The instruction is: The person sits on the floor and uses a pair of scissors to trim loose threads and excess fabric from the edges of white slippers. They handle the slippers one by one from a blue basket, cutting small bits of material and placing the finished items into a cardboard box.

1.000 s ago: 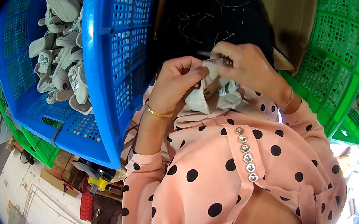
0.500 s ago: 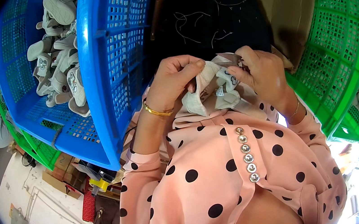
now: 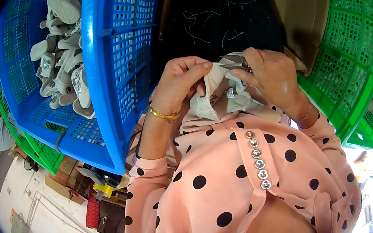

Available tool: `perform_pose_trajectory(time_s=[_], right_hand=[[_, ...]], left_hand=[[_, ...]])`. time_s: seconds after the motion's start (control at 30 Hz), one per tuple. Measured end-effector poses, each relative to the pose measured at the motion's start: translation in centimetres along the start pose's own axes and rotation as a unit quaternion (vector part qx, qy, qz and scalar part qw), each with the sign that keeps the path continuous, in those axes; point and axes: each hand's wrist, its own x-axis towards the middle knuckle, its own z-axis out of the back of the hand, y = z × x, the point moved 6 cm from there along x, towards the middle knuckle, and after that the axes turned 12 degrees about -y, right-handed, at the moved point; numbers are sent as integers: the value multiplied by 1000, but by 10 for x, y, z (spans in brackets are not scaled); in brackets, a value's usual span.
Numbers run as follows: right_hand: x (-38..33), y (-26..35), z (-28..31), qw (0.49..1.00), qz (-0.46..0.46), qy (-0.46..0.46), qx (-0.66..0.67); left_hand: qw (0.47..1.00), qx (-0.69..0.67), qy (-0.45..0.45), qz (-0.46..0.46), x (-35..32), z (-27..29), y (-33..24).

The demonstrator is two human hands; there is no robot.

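My left hand (image 3: 182, 84) grips a small cream-white baby shoe (image 3: 214, 96) held close to my chest, thumb and fingers pinching its upper edge. My right hand (image 3: 268, 75) holds small metal thread snips (image 3: 232, 62), their blades touching the top of the shoe. A gold bangle circles my left wrist. I wear a pink blouse with black dots.
A blue plastic crate (image 3: 120, 78) on my left holds several similar white shoes (image 3: 65, 71). Green crates (image 3: 355, 70) stand on my right, another green one under the blue crate. A dark cloth (image 3: 221, 22) with loose thread scraps lies ahead, beside a brown cardboard sheet (image 3: 303, 2).
The shoe has been turned in my hands, and the snips have come up to its top edge. Both hands stay close together at my chest.
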Motion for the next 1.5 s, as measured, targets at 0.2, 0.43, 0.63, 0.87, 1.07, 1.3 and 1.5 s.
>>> perform_pose_trajectory(time_s=[0.2,0.43,0.63,0.87,1.07,1.3,1.5], right_hand=[[-1,2,-1,1000,-13,-4,-4],[-6,2,-8,999,-30,-21,-10],[-8,3,-13,999,-43,-21,5],[-11,-5,-18,989,-124,15,74],[-6,-6,-14,990,-106,16,90],[-3,-2,-5,998,-36,22,41],[-1,2,-6,1000,-11,1,6]], left_hand=[[1000,-1,4,3,1,1,0],[999,-33,19,16,3,2,5],[997,-60,38,17,2,2,12],[997,-67,34,12,2,2,14],[997,-72,31,9,2,3,12],[997,-71,31,3,3,6,13],[997,-72,35,4,2,4,12]])
